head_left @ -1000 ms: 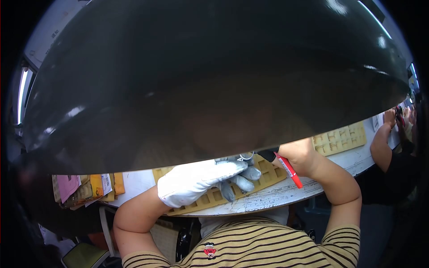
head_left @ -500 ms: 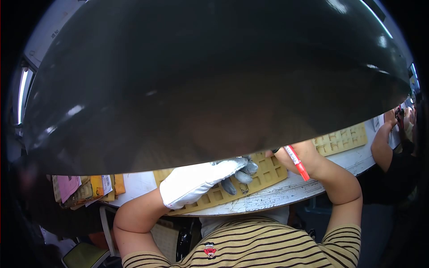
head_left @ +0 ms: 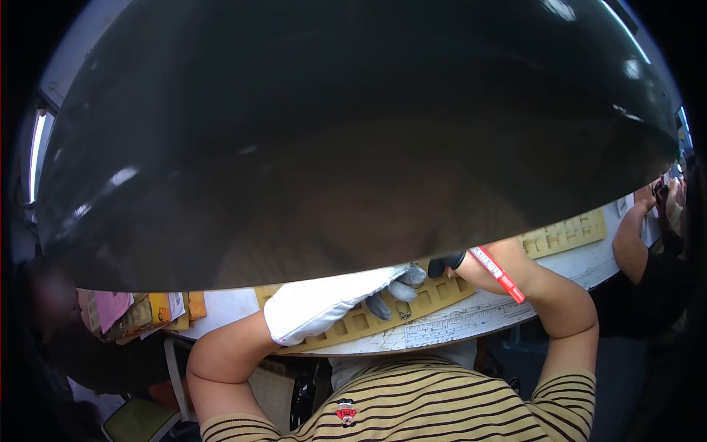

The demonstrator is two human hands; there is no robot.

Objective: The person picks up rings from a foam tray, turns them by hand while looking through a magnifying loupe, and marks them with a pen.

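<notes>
My left hand, in a white glove with grey fingertips, is over a yellow tray with square compartments. Its fingers are curled together; anything inside them is hidden. A small metallic piece sits in a compartment just below those fingertips. To the right, my right hand is bare and closed around a red marker pen, which sticks out toward my wrist. Something black shows at its fingers; I cannot tell what it is. The dark hood partly covers both hands.
A large dark glossy hood fills the upper view. Another yellow tray lies to the right on the worn white table. Papers and packets are stacked at left. A co-worker's arm is at far right.
My right hand has shifted slightly down and right with the red marker pen, and more of the black thing at its fingers shows. The left hand is nearly still.
</notes>
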